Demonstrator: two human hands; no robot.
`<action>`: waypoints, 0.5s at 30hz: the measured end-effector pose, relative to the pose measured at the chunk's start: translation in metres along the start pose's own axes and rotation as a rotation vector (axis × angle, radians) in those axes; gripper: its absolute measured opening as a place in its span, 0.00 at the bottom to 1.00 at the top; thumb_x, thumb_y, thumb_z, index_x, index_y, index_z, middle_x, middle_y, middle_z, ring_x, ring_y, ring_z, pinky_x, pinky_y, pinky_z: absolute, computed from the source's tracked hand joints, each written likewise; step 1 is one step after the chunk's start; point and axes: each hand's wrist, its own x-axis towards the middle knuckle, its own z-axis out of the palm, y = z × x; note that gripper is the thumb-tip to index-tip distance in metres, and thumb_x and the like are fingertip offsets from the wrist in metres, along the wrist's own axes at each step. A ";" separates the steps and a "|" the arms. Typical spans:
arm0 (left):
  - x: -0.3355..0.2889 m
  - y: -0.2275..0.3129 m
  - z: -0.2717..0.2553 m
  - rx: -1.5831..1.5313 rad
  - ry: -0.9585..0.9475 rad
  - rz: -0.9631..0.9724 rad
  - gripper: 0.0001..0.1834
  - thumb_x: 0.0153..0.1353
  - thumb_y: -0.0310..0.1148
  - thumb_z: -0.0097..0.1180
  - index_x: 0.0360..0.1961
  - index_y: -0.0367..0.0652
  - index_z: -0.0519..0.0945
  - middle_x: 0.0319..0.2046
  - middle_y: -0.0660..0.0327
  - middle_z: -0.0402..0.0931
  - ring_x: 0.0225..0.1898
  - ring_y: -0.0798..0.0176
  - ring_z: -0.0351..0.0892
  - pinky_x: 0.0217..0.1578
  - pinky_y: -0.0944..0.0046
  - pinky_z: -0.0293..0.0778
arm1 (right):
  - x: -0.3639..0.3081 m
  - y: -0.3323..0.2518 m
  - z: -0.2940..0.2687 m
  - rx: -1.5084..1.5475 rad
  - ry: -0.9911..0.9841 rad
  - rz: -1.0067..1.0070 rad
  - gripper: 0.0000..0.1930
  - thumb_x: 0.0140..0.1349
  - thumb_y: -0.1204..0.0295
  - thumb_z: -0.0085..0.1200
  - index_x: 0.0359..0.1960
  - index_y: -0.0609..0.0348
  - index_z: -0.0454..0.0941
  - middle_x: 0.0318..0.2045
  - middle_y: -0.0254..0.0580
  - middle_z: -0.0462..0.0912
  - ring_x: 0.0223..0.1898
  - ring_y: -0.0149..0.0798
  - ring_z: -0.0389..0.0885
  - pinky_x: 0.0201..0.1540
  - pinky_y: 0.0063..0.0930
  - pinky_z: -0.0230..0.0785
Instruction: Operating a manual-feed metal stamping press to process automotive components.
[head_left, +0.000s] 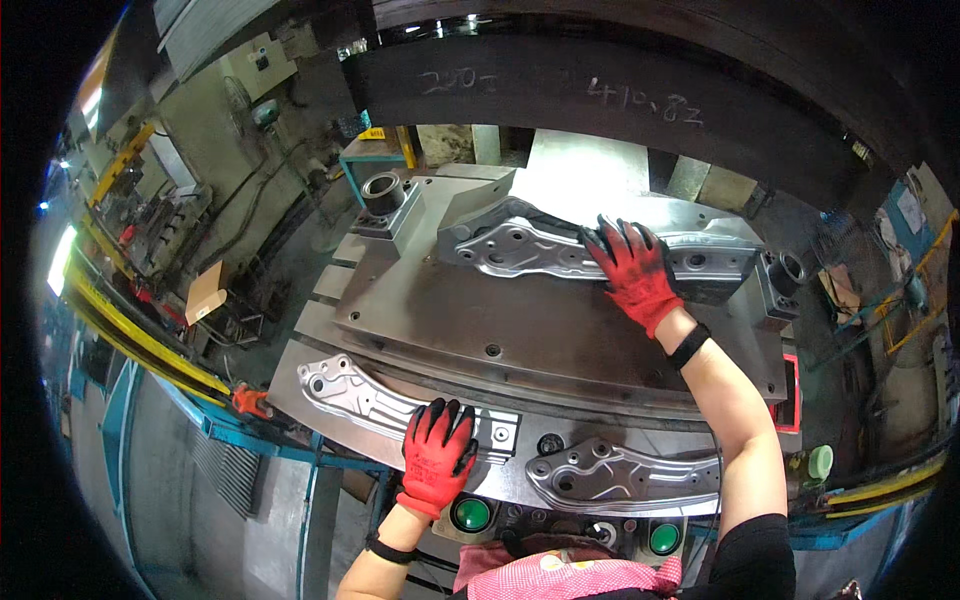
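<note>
My left hand [437,462], in a red glove with black fingertips, is closed over the middle of a shiny stamped metal bracket [345,388] on the front ledge, its fingers reaching to the far edge. Farther back, my right hand [635,270], gloved alike, lies with spread fingers on another stamped bracket [515,248] seated on the raised die form. My right palm covers part of that bracket. A third, darker bracket [625,478] rests at the front, right of my left hand, with neither hand on it.
Guide bushings stand at the die's back left [383,193] and right [787,270]. A dark press beam [540,90] spans overhead. Green push buttons [470,514] sit on a panel below the front edge. Yellow and blue rails [150,345] flank the left side.
</note>
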 end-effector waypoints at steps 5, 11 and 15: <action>-0.020 -0.003 0.005 -0.019 -0.019 -0.039 0.28 0.47 0.37 0.58 0.52 0.47 0.72 0.53 0.50 0.66 0.57 0.44 0.60 0.57 0.42 0.55 | -0.005 0.006 0.006 -0.030 0.086 0.027 0.43 0.30 0.61 0.67 0.56 0.42 0.66 0.58 0.40 0.62 0.57 0.46 0.60 0.58 0.48 0.54; -0.033 -0.011 0.010 -0.039 -0.047 -0.085 0.32 0.43 0.34 0.61 0.54 0.47 0.70 0.55 0.51 0.63 0.59 0.43 0.57 0.59 0.42 0.52 | 0.006 0.001 -0.008 -0.039 -0.145 0.130 0.55 0.30 0.50 0.68 0.65 0.41 0.51 0.59 0.40 0.59 0.58 0.45 0.58 0.61 0.49 0.46; -0.024 -0.007 0.006 -0.038 -0.061 -0.081 0.31 0.44 0.37 0.60 0.54 0.48 0.70 0.54 0.50 0.64 0.58 0.43 0.58 0.59 0.42 0.53 | 0.019 -0.007 -0.003 -0.110 -0.330 0.192 0.57 0.31 0.51 0.69 0.66 0.42 0.47 0.58 0.40 0.64 0.56 0.48 0.65 0.61 0.49 0.48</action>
